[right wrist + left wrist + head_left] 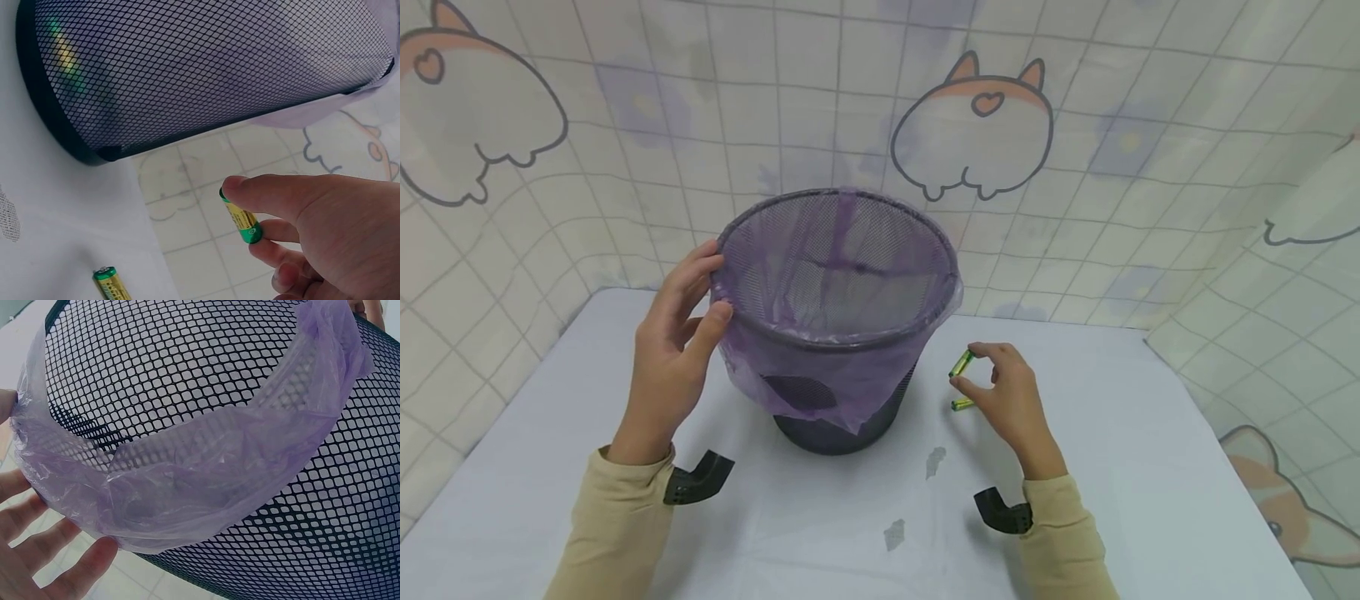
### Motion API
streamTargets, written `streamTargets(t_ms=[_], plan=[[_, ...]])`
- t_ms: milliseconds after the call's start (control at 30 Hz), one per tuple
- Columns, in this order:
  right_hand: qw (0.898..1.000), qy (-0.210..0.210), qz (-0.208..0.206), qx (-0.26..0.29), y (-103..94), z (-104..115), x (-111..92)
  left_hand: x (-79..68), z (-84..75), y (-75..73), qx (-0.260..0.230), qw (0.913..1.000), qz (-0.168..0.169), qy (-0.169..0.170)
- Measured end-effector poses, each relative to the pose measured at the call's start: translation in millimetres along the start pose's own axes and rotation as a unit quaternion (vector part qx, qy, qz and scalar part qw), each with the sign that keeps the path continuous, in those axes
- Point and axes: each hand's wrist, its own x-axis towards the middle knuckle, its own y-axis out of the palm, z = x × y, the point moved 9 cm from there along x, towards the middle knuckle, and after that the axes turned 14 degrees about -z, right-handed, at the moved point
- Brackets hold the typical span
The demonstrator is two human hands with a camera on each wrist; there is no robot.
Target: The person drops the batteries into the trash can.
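Observation:
A black mesh waste bin [838, 437] stands on the table, lined with a thin purple plastic bag [820, 375] folded over its rim. Fingers and thumb spread, my left hand [672, 358] rests against the left side of the rim. Its fingertips [100, 553] touch the bag's folded edge in the left wrist view. To the right of the bin, my right hand [1009, 400] pinches a small green and yellow battery [240, 219] between thumb and fingers. Another such battery [111, 284] lies on the table below that hand, partly hidden by it in the head view.
Through the mesh, a blurred green and yellow shape [65, 56] shows near the bin's bottom. Two grey patches [936, 462] mark the white tabletop [805, 533]. Behind the table hangs a tile-patterned cloth [865, 100] with cartoon animals.

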Motion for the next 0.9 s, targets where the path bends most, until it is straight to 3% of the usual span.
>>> streamTargets(t_ms=[900], plan=[[0.997,-0.044,-0.065,0.017,-32.2,27.2,2.9,-0.4,-1.0,-0.4,0.012,0.9998,-0.002,0.015]])
